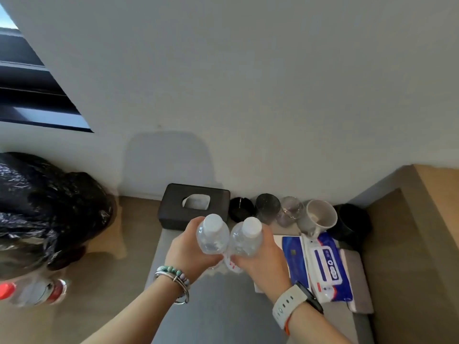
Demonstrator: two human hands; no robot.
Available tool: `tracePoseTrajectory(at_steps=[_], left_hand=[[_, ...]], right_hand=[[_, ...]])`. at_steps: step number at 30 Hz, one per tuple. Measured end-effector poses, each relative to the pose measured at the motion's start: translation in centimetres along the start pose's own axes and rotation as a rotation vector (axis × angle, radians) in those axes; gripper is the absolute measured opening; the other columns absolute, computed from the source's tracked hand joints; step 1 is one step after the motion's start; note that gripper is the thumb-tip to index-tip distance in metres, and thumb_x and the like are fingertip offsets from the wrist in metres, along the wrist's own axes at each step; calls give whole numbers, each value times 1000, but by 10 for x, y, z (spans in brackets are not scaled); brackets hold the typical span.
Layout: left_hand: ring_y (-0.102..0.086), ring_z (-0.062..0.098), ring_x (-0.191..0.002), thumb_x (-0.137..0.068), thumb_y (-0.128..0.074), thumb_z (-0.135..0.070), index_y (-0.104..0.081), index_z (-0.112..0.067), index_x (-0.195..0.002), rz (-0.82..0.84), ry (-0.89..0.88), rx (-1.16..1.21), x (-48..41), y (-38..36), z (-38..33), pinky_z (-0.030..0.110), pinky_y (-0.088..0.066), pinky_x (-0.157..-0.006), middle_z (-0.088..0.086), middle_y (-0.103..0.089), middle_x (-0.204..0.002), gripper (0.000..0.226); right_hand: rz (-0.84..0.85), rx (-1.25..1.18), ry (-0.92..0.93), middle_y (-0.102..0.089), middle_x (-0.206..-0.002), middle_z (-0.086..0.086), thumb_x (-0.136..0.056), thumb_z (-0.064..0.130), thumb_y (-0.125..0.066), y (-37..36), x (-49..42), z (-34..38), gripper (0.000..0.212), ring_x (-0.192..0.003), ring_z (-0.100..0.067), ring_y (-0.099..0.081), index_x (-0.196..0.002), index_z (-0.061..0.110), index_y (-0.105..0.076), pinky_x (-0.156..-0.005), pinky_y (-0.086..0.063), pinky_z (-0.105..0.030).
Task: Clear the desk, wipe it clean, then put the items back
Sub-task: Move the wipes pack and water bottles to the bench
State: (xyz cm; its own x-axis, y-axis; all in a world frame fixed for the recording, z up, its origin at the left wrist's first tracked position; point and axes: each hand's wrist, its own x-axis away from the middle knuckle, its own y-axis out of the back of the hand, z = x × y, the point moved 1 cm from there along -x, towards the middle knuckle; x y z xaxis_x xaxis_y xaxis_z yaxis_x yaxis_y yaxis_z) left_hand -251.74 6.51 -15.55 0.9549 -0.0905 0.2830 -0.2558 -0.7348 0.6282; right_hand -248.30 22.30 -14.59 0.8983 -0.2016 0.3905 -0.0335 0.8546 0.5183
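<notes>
While the left hand (185,247) grips a water bottle (212,234) and the right hand (260,259) a second bottle (247,238), side by side above the desk (218,306), a tissue box (173,207) and mug (319,217) line its back edge. Clearing seems underway, so both bottles next need a place off the desk.

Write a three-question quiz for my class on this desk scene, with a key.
1. True or false: the left hand and right hand each hold a bottle.
2. What lies on the desk to the right of the right hand? A) wipes pack B) keyboard C) plant
3. Fill in: the mug stands ___ of the tissue box.
Key: 1 true; 2 A; 3 right.
</notes>
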Motion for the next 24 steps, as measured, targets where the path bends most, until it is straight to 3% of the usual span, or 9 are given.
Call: tracePoseTrajectory(at_steps=[4, 8, 10, 14, 20, 24], left_hand=[[-57, 16, -91, -67, -78, -25, -42, -28, -124, 14, 53, -14, -30, -18, 8, 22, -40, -73, -13, -53, -90, 67], [-51, 11, -86, -64, -79, -22, -50, -21, -109, 12, 44, -49, -51, -31, 13, 20, -37, -72, -18, -49, -83, 53], [-54, 15, -96, -61, -79, -22, -55, -20, -105, 16, 25, -63, -59, -38, 19, 19, -37, -72, -16, -50, -88, 51], [-44, 13, -117, -65, -82, -21, -48, -17, -124, 23, 42, -62, -62, -44, 23, 14, -30, -82, -12, -43, -107, 69], [-46, 15, -114, -61, -85, -20, -51, -15, -120, 9, 0, -26, -59, -48, 30, 17, -31, -81, -19, -43, -98, 69], [-45, 16, -117, -62, -84, -21, -40, -18, -132, 47, 35, 10, -57, -52, 36, 16, -31, -84, -5, -47, -120, 83]], right_hand=[[-3, -24, -43, -53, -98, 13, -69, 30, -78, -12, -34, -16, 57, -92, -10, -53, -104, 41, -34, -79, -44, -27], [-33, -67, -88, -52, -94, 14, -69, 24, -79, -20, -57, -28, 58, -91, -10, -53, -103, 40, -35, -76, -42, -24], [-32, -69, -83, -56, -99, 10, -70, 20, -78, -24, -64, -35, 57, -93, -12, -54, -103, 38, -36, -75, -42, -24], [-44, -54, -70, -57, -102, 9, -68, 17, -79, -27, -73, -42, 60, -97, -13, -56, -106, 36, -36, -75, -42, -23], [-92, -40, -19, -57, -97, 12, -65, 17, -82, -30, -73, -50, 60, -92, -9, -56, -99, 39, -37, -78, -44, -22], [-97, -45, 5, -54, -94, 15, -65, 16, -83, -32, -71, -51, 59, -90, -6, -55, -89, 44, -37, -79, -45, -22]])
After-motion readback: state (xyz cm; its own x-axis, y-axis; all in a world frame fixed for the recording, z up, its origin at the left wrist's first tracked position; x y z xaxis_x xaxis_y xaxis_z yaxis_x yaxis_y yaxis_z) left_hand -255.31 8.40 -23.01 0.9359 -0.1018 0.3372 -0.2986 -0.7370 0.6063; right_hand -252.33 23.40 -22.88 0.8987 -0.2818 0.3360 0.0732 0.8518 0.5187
